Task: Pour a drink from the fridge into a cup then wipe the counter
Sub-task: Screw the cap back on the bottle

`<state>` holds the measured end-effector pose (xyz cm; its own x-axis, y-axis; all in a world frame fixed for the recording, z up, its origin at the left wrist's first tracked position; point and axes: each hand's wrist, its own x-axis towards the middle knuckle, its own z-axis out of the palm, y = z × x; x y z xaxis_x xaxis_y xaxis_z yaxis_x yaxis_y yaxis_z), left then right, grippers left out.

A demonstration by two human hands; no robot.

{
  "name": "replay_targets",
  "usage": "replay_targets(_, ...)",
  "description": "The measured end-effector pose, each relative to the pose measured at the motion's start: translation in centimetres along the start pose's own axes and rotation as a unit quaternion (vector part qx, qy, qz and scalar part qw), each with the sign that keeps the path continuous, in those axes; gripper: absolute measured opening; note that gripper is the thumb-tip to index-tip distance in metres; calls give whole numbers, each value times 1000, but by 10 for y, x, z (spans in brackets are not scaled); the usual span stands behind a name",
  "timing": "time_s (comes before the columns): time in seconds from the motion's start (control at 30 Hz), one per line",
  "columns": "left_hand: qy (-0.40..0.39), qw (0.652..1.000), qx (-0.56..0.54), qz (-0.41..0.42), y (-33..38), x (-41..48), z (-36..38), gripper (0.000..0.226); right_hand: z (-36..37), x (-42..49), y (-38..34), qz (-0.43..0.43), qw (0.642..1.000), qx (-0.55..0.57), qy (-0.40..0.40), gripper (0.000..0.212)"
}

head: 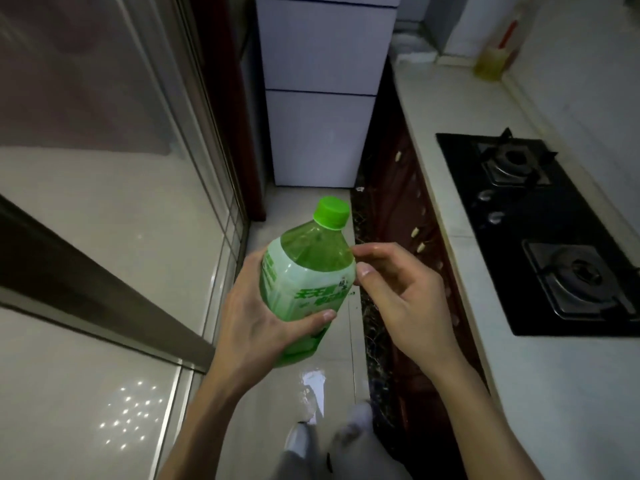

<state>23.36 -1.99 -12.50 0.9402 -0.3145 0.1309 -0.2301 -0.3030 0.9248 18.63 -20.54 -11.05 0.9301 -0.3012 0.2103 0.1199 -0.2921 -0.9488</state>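
Room: narrow kitchen, tiled floor (298, 382), glass door (104, 168) at left.
Fridge (322, 98): white, shut, at the far end.
Counter (571, 393): pale, along the right, with a black stove (540, 233).
Bottle (308, 282): green, held over the floor, long axis tilted, cap (331, 213) pointing up and away.
Left hand (256, 317): wrapped around the bottle's body.
Right hand (398, 289): loosely open, fingertips touching the bottle's shoulder.
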Motion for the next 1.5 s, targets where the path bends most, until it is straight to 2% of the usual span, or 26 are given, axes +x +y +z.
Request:
replay_targets(0.27, 22, 999, 20, -14, -5, 68, 21, 93, -13, 76, 31, 17, 999, 22, -30, 19)
replay_targets(0.4, 31, 999, 16, -9, 2, 122, 45, 86, -33, 132, 47, 8, 999, 38, -33, 19)
replay_targets(0.63, 57, 998, 21, -4, 17, 215, 77, 94, -68, 231, 64, -20, 998, 40, -49, 22)
replay_targets(0.8, 71, 996, 45, -6, 20, 271, 81, 90, -69, 291, 72, -28, 997, 51, -54, 22)
replay_targets(1.23, 114, 993, 7, -40, -50, 434, 24, 96, 24, 467, 96, -26, 995, 22, -93, 17)
replay_targets(1.5, 108, 993, -22, -32, -75, 558, -29, 94, 85, 591, 89, -21, 998, 14, -58, 16)
